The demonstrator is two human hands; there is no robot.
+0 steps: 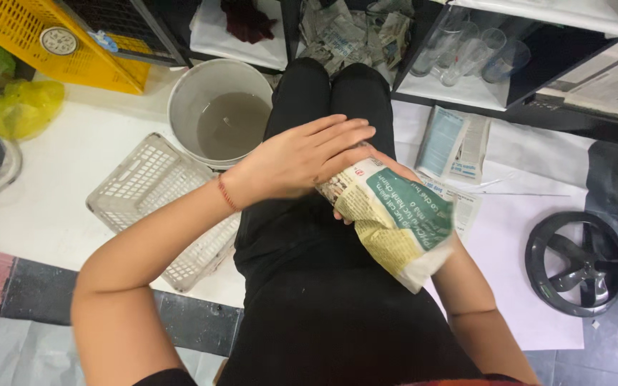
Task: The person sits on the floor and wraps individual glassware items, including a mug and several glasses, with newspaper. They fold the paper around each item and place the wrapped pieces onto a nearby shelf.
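- Newspaper-wrapped bundle [395,223] lay across the person's lap, over the black trousers [309,286], tilted with its far end under the left hand.
- Left hand [298,159] lay flat on the bundle's upper end, fingers [337,132] stretched out and close together, pressing on the paper rather than curled around it.
- Left forearm crossed the lap from the near left, a thin red bracelet [226,193] at the wrist.
- Right hand [366,187] was mostly hidden beneath the bundle; it supported the bundle from below, but how far its fingers were closed could not be told.
- Right forearm ran up from the near right, under the paper.
- On the floor to the left stood a grey bucket [212,93] and a white lattice basket [159,200], both on a white sheet [59,186].
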